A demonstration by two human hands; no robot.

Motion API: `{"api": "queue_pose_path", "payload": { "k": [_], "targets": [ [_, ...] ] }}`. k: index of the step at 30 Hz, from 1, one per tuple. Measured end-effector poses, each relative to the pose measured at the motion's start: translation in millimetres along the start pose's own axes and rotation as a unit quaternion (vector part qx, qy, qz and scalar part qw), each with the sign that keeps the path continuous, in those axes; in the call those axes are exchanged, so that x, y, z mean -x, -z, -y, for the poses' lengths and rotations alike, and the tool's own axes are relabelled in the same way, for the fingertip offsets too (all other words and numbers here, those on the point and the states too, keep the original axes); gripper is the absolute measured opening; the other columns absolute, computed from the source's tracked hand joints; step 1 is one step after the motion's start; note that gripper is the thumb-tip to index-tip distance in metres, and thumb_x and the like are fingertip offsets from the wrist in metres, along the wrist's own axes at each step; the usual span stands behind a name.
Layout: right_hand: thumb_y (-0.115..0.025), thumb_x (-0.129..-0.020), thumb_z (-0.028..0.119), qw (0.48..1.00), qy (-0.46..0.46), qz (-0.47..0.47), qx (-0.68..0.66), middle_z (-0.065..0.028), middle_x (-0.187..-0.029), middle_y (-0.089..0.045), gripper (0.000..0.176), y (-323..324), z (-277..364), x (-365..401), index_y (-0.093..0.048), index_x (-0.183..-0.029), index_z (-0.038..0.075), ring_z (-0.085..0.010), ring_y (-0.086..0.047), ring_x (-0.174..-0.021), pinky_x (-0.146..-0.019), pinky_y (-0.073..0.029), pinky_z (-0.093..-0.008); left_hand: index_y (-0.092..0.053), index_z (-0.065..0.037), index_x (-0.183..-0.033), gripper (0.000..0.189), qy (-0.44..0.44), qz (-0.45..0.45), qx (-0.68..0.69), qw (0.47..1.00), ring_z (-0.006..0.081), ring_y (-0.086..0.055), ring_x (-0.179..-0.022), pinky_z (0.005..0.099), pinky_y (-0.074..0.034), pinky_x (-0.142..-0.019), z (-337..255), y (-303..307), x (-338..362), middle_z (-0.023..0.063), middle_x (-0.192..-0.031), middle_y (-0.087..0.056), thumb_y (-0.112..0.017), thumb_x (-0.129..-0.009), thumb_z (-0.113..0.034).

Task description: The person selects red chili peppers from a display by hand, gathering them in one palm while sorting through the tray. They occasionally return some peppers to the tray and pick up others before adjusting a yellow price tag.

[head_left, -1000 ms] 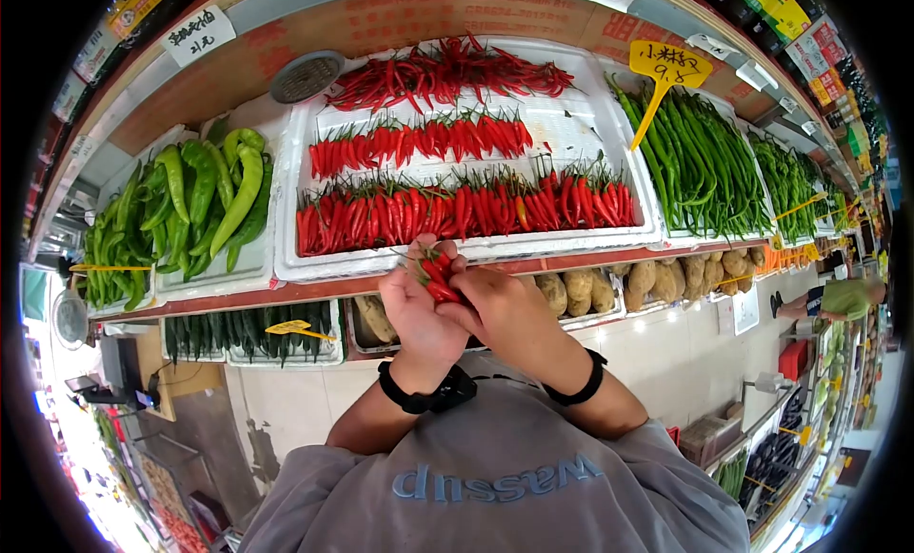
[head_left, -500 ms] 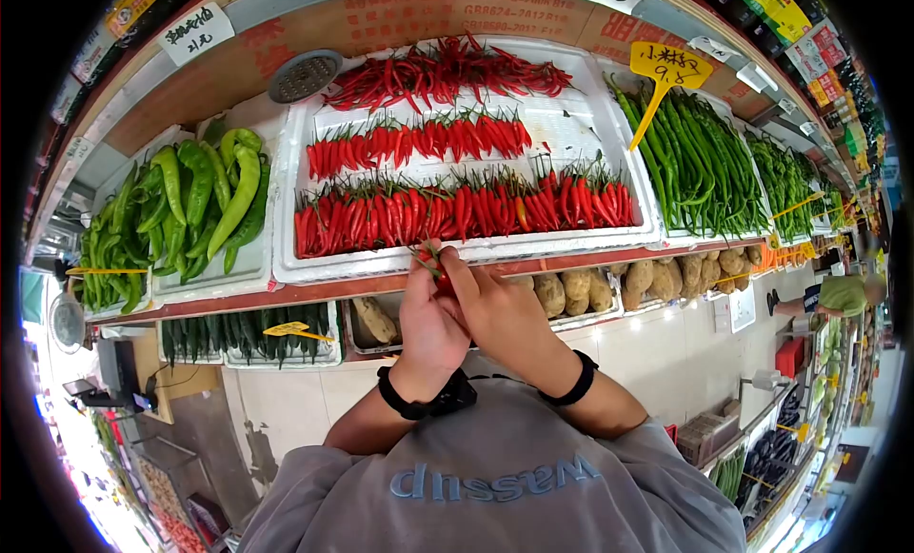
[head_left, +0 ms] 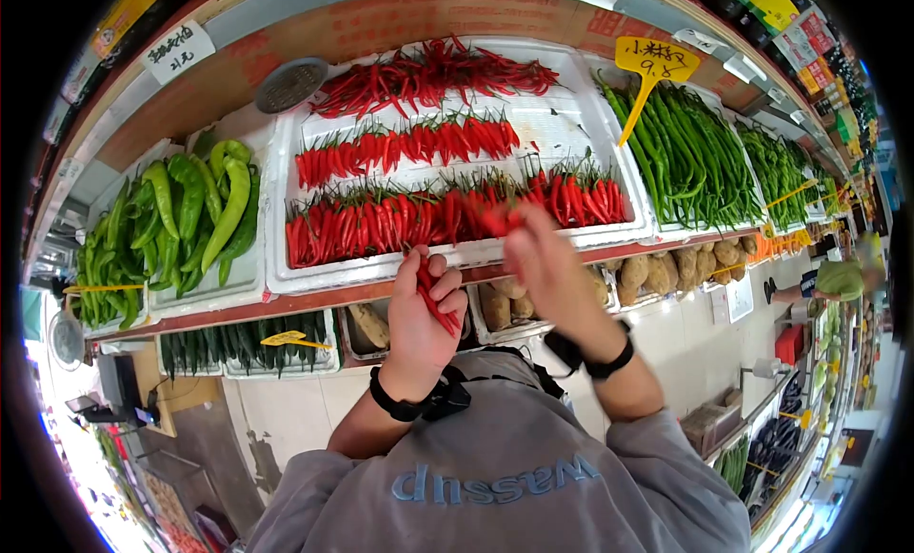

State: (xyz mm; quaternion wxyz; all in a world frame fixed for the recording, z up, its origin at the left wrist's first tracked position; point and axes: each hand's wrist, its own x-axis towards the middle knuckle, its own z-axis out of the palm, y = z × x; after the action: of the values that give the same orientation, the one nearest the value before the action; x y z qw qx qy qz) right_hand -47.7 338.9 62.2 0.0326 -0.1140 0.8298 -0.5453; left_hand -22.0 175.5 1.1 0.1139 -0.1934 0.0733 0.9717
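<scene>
Holding hand: left hand [head_left: 420, 339] is cradling slim, glossy red chillies [head_left: 441, 315] in curled fingers, beside the white foam tray [head_left: 335, 279].
Right hand [head_left: 552, 269]: is blurring near the front chilli row [head_left: 367, 225]; grip cannot be told.
Chillies: are probably handling light, smooth, bruisable; stem ends are likely offering gentlest hold.

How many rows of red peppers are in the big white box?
3. The near row runs along the front edge, the middle row is shorter, and the far row is a messy heap at the back. The right hand hides a bit of the near row.
</scene>
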Motion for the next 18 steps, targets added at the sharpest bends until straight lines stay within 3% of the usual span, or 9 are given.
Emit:
{"api": "queue_pose_path", "payload": {
  "k": [1, 2, 4, 5, 6, 7, 10, 13, 18],
  "targets": [
    [-0.047, -0.097, 0.020, 0.997, -0.041, 0.007, 0.069, -0.0218, -0.079, -0.062, 0.026, 19.1, 0.4, -16.2, -0.050, -0.114, 0.001, -0.0394, -0.063, -0.075, -0.061, -0.046, -0.0408, -0.055, -0.013, -0.097, 0.012, 0.020, 0.024, 0.000, 1.000, 0.0062, -0.038, -0.059, 0.0186, -0.031, -0.046, -1.7, 2.1, -0.2, -0.0028, -0.076, -0.047, -0.049, -0.097, -0.024],
    [-0.047, -0.097, 0.023, 0.985, 0.046, -0.037, 0.160, -0.0239, -0.080, -0.062, 0.028, 33.1, -17.1, -36.5, -0.052, -0.112, 0.001, -0.0397, -0.063, -0.076, -0.063, -0.047, -0.0435, -0.055, -0.013, -0.096, 0.013, 0.040, 0.047, 0.000, 0.998, 0.0058, -0.038, -0.057, 0.0179, -0.030, -0.044, -2.6, 2.9, 0.0, -0.0028, -0.075, -0.046, -0.049, -0.096, -0.024],
    [-0.048, -0.096, 0.026, 0.971, 0.038, -0.026, 0.234, -0.0269, -0.081, -0.061, 0.029, 64.0, -46.1, -85.6, -0.051, -0.105, -0.001, -0.0431, -0.061, -0.078, -0.066, -0.048, -0.0454, -0.055, -0.013, -0.095, 0.013, 0.050, 0.044, -0.006, 0.998, 0.0053, -0.036, -0.055, 0.0175, -0.029, -0.043, -2.2, -0.4, 2.5, -0.0029, -0.074, -0.044, -0.049, -0.096, -0.024],
    [-0.046, -0.096, 0.027, 0.967, 0.086, -0.041, 0.237, -0.0245, -0.078, -0.063, 0.030, 66.6, -55.8, -87.9, -0.052, -0.102, -0.002, -0.0400, -0.063, -0.070, -0.061, -0.049, -0.0435, -0.055, -0.012, -0.095, 0.014, 0.054, 0.039, -0.011, 0.998, 0.0051, -0.036, -0.055, 0.0171, -0.029, -0.043, -2.3, -0.7, 4.0, -0.0027, -0.074, -0.044, -0.047, -0.097, -0.023],
    [-0.044, -0.097, 0.028, 0.977, -0.093, 0.073, 0.176, -0.0222, -0.076, -0.064, 0.034, 86.3, -75.0, -136.1, -0.051, -0.098, -0.005, -0.0336, -0.065, -0.061, -0.056, -0.049, -0.0408, -0.054, -0.011, -0.095, 0.015, 0.057, 0.034, -0.016, 0.998, 0.0049, -0.037, -0.054, 0.0167, -0.029, -0.042, -2.6, -1.1, 5.8, -0.0025, -0.074, -0.043, -0.045, -0.098, -0.023],
    [-0.043, -0.097, 0.028, 0.965, -0.080, 0.056, 0.242, -0.0215, -0.075, -0.064, 0.037, 92.6, -103.2, -159.9, -0.051, -0.092, -0.007, -0.0269, -0.066, -0.058, -0.054, -0.050, -0.0382, -0.054, -0.011, -0.095, 0.015, 0.060, 0.037, -0.017, 0.997, 0.0049, -0.037, -0.054, 0.0167, -0.029, -0.042, -3.2, -1.4, 8.1, -0.0025, -0.074, -0.043, -0.045, -0.098, -0.023],
    [-0.044, -0.097, 0.029, 0.956, -0.132, 0.069, 0.253, -0.0238, -0.077, -0.064, 0.039, 84.2, -120.0, -190.3, -0.052, -0.090, -0.008, -0.0302, -0.064, -0.056, -0.055, -0.050, -0.0384, -0.054, -0.011, -0.096, 0.015, 0.064, 0.031, -0.016, 0.997, 0.0048, -0.036, -0.055, 0.0164, -0.029, -0.042, -9.1, -2.1, 13.6, -0.0026, -0.074, -0.043, -0.045, -0.098, -0.023],
    [-0.039, -0.098, 0.032, 0.949, -0.087, 0.036, 0.301, -0.0163, -0.070, -0.064, 0.041, 78.8, -136.1, -212.6, -0.053, -0.090, -0.005, -0.0254, -0.063, -0.055, -0.056, -0.049, -0.0367, -0.053, -0.011, -0.097, 0.015, 0.055, 0.047, -0.036, 0.997, 0.0048, -0.036, -0.056, 0.0164, -0.029, -0.043, -16.9, -2.6, 18.6, -0.0025, -0.075, -0.042, -0.044, -0.098, -0.023],
    [-0.043, -0.096, 0.035, 0.925, -0.055, 0.090, 0.366, -0.0170, -0.066, -0.063, 0.045, 70.1, -142.5, -212.2, -0.058, -0.080, -0.004, -0.0268, -0.063, -0.061, -0.059, -0.047, -0.0381, -0.053, -0.011, -0.098, 0.015, 0.050, 0.060, -0.046, 0.996, 0.0050, -0.036, -0.056, 0.0166, -0.030, -0.043, -23.3, 1.7, 22.3, -0.0025, -0.076, -0.042, -0.045, -0.098, -0.023]
  ]
}}
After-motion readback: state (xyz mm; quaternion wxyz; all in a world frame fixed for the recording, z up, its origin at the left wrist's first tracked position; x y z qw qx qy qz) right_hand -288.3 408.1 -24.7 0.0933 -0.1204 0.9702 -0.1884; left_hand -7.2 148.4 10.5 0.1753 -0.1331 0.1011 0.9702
